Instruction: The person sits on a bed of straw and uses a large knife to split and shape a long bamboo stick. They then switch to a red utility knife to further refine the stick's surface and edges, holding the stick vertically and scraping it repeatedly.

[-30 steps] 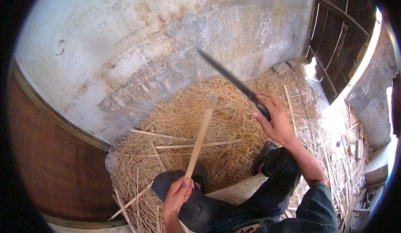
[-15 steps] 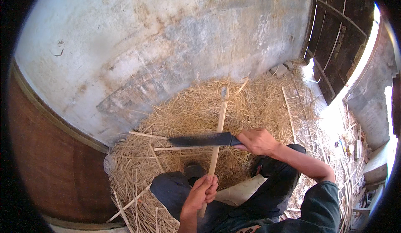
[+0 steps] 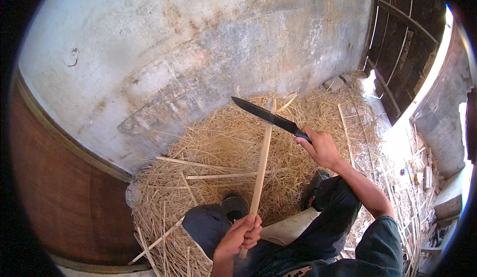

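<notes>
My left hand [image 3: 242,233] is closed around the lower part of a long pale strip of split wood or bamboo [image 3: 261,170], which stands slanting up and away from me. My right hand [image 3: 320,149] grips the dark handle of a large knife with a black blade [image 3: 264,114]. The blade crosses the strip near its far end, its tip pointing up and left. A thin curled shaving [image 3: 288,101] sticks out by that end. Whether the blade's edge touches the strip I cannot tell.
Straw-like shavings [image 3: 208,138] cover the floor around my legs, with loose strips [image 3: 218,176] lying on them. A stained wall [image 3: 198,68] rises in front. A brown panel [image 3: 74,187] stands at the left, dark boards [image 3: 405,38] at the far right, bright light beside them.
My right hand has moved the knife away from me, from the strip's middle toward its far end. The blade has tilted from level to pointing up-left. My left hand has hardly moved.
</notes>
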### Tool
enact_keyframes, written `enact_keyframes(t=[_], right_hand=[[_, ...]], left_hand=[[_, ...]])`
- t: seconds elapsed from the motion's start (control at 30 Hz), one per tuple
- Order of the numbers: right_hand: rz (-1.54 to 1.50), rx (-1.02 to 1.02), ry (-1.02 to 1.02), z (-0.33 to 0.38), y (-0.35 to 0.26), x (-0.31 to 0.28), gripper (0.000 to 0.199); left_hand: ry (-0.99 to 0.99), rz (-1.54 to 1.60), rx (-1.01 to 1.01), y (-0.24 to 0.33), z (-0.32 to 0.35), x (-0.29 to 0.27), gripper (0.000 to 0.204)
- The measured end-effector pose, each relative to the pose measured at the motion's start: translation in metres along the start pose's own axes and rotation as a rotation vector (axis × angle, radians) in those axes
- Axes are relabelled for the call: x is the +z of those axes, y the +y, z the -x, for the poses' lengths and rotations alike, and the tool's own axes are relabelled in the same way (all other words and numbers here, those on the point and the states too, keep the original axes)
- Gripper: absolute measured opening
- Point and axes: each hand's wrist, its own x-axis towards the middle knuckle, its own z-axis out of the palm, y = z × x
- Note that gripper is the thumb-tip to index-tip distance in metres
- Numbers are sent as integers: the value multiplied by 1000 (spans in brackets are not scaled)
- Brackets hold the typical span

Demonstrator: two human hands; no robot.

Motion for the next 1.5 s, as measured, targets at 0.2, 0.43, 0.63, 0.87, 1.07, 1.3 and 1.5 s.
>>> enact_keyframes(t=[0.2,0.43,0.63,0.87,1.07,1.3,1.5], right_hand=[[-145,-10,-11,1,-1,7,35],[155,-219,104,2,5,16,32],[82,-210,-64,-4,35,16,32],[-110,-109,-160,-3,28,20,35],[203,-444,-161,22,-6,37,35],[167,-501,-91,25,-9,39,35],[201,-501,-92,18,-2,38,34]], left_hand=[[12,8,-5,-14,-4,-3,45],[-3,25,-23,-13,-2,1,45],[57,-5,-28,-14,-2,3,45],[86,-31,-35,-11,-11,-4,44],[68,-41,-68,-14,-20,11,42],[68,-3,-33,-16,-21,8,40],[70,-46,24,-10,-24,11,39]])
